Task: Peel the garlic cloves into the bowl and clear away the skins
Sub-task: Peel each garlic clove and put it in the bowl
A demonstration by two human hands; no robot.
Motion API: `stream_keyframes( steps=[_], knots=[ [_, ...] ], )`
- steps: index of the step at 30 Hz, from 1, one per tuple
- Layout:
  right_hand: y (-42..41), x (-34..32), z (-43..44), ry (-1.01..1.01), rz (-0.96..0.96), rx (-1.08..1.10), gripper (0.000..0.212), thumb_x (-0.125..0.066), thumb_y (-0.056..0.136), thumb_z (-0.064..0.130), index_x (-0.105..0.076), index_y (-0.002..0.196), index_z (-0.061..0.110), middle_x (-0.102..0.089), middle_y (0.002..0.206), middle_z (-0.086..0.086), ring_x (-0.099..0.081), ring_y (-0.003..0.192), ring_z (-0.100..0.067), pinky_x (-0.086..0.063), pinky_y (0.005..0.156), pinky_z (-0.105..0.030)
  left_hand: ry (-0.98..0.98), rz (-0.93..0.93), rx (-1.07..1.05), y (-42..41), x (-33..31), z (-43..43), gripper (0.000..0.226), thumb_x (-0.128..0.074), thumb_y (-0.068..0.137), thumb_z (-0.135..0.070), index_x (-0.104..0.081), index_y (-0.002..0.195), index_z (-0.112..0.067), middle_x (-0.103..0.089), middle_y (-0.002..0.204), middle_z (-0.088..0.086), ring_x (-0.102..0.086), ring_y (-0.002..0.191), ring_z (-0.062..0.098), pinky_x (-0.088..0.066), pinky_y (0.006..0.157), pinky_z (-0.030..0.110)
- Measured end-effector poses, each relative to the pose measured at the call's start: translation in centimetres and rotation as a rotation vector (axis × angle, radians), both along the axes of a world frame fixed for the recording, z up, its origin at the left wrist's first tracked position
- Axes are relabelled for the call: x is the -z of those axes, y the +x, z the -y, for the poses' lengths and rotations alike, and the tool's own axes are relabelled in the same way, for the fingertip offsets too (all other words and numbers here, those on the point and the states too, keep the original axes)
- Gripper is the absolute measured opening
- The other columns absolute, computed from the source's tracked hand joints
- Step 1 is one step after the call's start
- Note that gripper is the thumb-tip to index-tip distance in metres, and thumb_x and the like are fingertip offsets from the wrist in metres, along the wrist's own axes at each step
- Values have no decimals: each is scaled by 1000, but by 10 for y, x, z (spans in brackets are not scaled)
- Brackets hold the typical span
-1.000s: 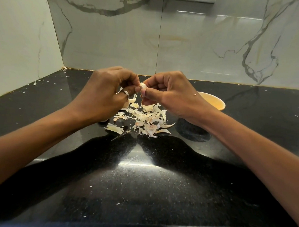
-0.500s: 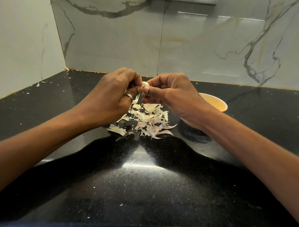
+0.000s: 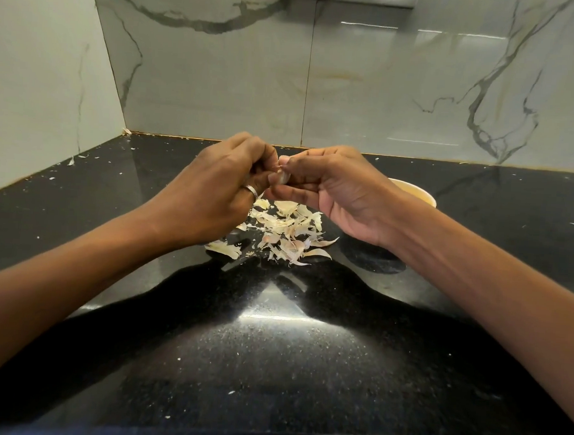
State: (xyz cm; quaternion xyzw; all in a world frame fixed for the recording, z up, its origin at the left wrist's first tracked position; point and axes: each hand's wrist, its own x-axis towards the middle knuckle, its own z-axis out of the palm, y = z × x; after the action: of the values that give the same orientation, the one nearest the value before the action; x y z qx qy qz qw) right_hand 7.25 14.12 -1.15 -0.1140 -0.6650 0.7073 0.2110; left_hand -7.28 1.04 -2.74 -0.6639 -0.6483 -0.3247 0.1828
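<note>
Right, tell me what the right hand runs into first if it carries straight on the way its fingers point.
The left hand: the right hand points its fingers across at it, both pinching the garlic clove between them, so contact looks almost immediate, though depth is unclear.

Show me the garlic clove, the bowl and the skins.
garlic clove [image 3: 282, 177]: head view, its exposed pale side.
bowl [image 3: 411, 192]: head view, its inner wall.
skins [image 3: 285, 227]: head view, middle of the pile.

Glossy black speckled desk [image 3: 272, 364], bearing a loose heap of pale garlic skins [image 3: 285, 230] near its middle, a cream bowl [image 3: 425, 195] just right of them, tiny white flecks [image 3: 231, 392] scattered about.
</note>
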Motion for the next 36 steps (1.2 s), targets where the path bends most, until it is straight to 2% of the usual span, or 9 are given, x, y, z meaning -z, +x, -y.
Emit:
stream_keyframes(
  steps=[4, 8, 12, 16, 19, 22, 26, 30, 36],
  knots=[
    [1, -2, -3, 0, -29, 63, 15, -59, 97, -2, -64, 106, -13, -67, 91, -24, -74, 84, -25, -61, 74, -23, -4, -18, 13, 1, 0, 0, 9, -61, 98, -13, -56, 102, -19, -52, 92, -6, -45, 77, 11, -34, 70, 10],
    [3, -4, -7, 48, -34, 110, 20, -59, 101, 4, -66, 98, -15, -67, 95, -29, -72, 95, -38, -62, 81, -27, -21, -16, 23, 1, 1, 0, 9, -60, 98, -12, -56, 102, -19, -55, 94, -3, -50, 80, 17, -38, 70, 18],
    [3, -5, -6, 63, -23, 132, 20, -56, 101, 1, -67, 94, -15, -68, 93, -27, -73, 99, -42, -63, 78, -26, -20, -25, 30, 1, 1, 0, 8, -61, 97, -12, -57, 102, -17, -55, 94, -4, -50, 79, 17, -37, 69, 17],
    [3, -5, -5, 78, -8, 162, 24, -52, 104, 0, -66, 91, -15, -67, 88, -24, -74, 80, -30, -61, 71, -25, -16, -41, 74, 1, 2, 1, 5, -58, 99, -18, -57, 104, -16, -54, 94, -4, -51, 78, 18, -43, 68, 33],
    [3, -7, -8, 106, -2, 222, 28, -52, 104, 1, -68, 84, -11, -67, 88, -23, -68, 83, -32, -64, 74, -29, -11, -36, 74, 4, 1, 2, 13, -51, 97, -30, -56, 103, -20, -51, 92, -9, -50, 78, 16, -47, 68, 41],
    [4, -9, -9, 145, 0, 276, 30, -52, 105, 4, -68, 82, -8, -68, 89, -24, -67, 80, -29, -63, 71, -27, -9, -23, 89, 5, 0, 2, 11, -49, 96, -33, -54, 102, -25, -50, 91, -15, -51, 79, 12, -48, 69, 42],
    [3, -8, -9, 196, 24, 301, 28, -53, 106, 7, -68, 86, -6, -69, 90, -24, -69, 77, -26, -63, 75, -32, 19, -9, 91, 6, -1, 4, 9, -55, 93, -33, -57, 97, -25, -55, 90, -15, -56, 81, 7, -50, 68, 35],
    [3, -7, -9, 216, 42, 266, 24, -53, 106, 9, -66, 91, -5, -69, 86, -19, -70, 78, -25, -62, 72, -29, 54, -3, 12, 4, -1, 5, 16, -57, 84, -29, -69, 94, -25, -61, 88, -13, -61, 78, 10, -56, 61, 42],
    [3, -5, -7, 214, 47, 219, 24, -57, 105, 12, -67, 101, -9, -71, 92, -19, -71, 77, -21, -61, 75, -29, 103, 4, -80, 4, -2, 6, 17, -61, 84, -38, -73, 90, -28, -65, 81, -14, -61, 72, 9, -56, 66, 40]
  ],
)
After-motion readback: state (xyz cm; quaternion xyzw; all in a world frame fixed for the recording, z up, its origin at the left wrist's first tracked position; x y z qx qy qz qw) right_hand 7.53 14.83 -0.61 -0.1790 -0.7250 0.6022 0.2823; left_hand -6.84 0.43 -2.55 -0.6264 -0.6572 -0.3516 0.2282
